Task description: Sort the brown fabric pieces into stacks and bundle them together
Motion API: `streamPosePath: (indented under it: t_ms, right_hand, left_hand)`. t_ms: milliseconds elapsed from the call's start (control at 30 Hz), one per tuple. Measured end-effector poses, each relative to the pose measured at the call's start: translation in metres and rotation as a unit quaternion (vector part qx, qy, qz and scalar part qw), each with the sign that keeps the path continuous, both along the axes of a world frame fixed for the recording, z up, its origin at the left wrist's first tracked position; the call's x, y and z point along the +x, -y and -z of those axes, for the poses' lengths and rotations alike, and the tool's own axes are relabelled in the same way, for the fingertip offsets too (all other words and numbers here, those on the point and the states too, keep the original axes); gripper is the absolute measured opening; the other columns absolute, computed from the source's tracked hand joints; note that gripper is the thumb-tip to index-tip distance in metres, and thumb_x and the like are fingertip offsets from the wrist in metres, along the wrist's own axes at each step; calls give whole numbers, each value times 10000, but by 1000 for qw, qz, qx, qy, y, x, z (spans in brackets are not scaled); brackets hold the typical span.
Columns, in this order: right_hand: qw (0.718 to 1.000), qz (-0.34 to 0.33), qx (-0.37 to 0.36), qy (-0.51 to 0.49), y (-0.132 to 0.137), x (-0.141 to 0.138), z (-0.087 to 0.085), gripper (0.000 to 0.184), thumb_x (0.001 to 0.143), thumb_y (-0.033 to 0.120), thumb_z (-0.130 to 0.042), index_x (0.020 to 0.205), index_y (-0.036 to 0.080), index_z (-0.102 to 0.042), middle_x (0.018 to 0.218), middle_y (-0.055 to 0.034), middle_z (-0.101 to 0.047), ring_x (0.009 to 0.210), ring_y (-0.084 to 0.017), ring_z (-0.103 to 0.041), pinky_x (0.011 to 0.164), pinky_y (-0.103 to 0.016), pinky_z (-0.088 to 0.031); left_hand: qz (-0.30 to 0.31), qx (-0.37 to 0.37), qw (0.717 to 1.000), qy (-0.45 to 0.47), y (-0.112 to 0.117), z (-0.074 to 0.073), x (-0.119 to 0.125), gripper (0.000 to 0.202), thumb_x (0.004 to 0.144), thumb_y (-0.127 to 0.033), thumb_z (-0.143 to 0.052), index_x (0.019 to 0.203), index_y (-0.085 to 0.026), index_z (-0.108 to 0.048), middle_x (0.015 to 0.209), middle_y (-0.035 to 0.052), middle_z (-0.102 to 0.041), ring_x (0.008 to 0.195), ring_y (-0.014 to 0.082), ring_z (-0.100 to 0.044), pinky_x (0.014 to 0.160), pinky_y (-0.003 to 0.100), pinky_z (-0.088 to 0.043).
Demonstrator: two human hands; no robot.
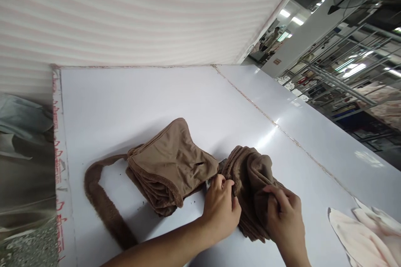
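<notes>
A stack of brown plush fabric pieces [171,154] lies on the white table, its top piece smooth side up with a small dark slit near the right corner. Directly to its right is a second brown pile of fabric pieces [247,175], bunched and folded over on top. My left hand [221,202] has its fingers closed on the near left edge of this second pile, where the two stacks meet. With thumb and fingers pinched, my right hand [285,212] grips the folded top fabric on the pile's right side. The fingertips of both hands are partly hidden.
A long brown plush strip [108,208] curves out left of the first stack. Pale pink fabric pieces [363,233] lie at the table's lower right. Red handwriting marks the left table edge [58,167]. Behind the table hangs a white striped sheet [140,16]; metal racks [341,79] stand at right.
</notes>
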State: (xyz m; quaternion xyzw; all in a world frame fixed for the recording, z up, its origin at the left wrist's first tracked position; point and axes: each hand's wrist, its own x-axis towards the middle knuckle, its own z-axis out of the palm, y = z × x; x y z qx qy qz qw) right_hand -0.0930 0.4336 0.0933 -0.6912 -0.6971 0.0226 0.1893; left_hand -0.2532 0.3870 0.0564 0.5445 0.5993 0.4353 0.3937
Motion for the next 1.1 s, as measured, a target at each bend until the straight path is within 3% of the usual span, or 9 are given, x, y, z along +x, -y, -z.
streamPosePath:
  t_ms: [100,200,400,467,667,833,933,1033,1100]
  right_hand:
    - [998,-52,-32,5,4,-14,8,359,811,458,-381,927,239,-639,1091,-76,-454,1051,-246,-499,815,-379,-458]
    - [997,-56,-52,24,3,-24,12,382,789,535,-445,965,253,-631,1115,-58,-460,996,-236,-530,730,-360,-479]
    - [998,40,-23,53,-3,-17,1,272,782,463,-438,852,234,-567,1050,-66,-507,940,-282,-535,608,-381,-454]
    - [997,53,-19,57,-4,-14,-2,248,776,457,-438,853,242,-533,1015,-64,-521,925,-285,-538,553,-357,-442]
    - [997,-14,-49,66,1,-24,2,270,794,485,-417,938,274,-504,1022,-9,-551,853,-205,-583,543,-301,-460]
    - [989,-54,-55,130,4,-37,7,401,782,549,-446,1104,326,-533,1147,-22,-515,1041,-267,-508,617,-363,-463]
    - [985,-54,-51,155,1,-38,7,312,813,474,-414,977,288,-603,1123,-22,-530,1026,-259,-503,656,-376,-458]
    - [987,-22,-37,154,-1,-34,5,293,819,454,-402,951,284,-601,1099,-18,-536,1004,-256,-517,601,-363,-456]
    - [989,-4,-32,145,-2,-31,3,287,810,463,-414,947,287,-595,1088,-10,-540,971,-248,-539,559,-347,-451]
  left_hand:
    - [11,-5,1000,3,-2,1,3,369,720,-58,-422,1034,-195,-558,983,59,-435,952,194,-472,882,345,-433]
    - [24,-8,1000,4,-1,2,4,456,694,-13,-403,1049,-241,-575,949,43,-433,904,173,-479,858,310,-444]
    - [-13,-29,999,2,-2,8,-3,478,756,-75,-392,1230,-136,-416,1165,115,-431,1161,233,-377,1021,379,-318]
    - [-16,-36,999,0,-3,10,-3,453,759,-99,-405,1210,-122,-441,1160,130,-434,1149,258,-393,1007,407,-330]
    - [6,-32,999,6,-8,7,3,414,716,-64,-418,1053,-216,-605,1000,63,-444,949,195,-502,892,335,-433]
    - [10,-36,999,-3,-11,11,1,415,712,-51,-412,1004,-226,-649,952,60,-458,947,203,-499,891,336,-429]
    - [5,-40,999,-2,-8,15,-2,477,723,-43,-403,1124,-234,-577,1051,64,-483,1021,199,-487,932,321,-402]
    - [-16,-62,998,-3,-3,17,-5,532,749,-59,-401,1274,-140,-405,1247,126,-430,1191,240,-384,1016,370,-326]
    - [-23,-75,997,0,-3,17,-5,511,755,-79,-413,1266,-92,-392,1275,158,-416,1229,264,-347,1040,395,-292]
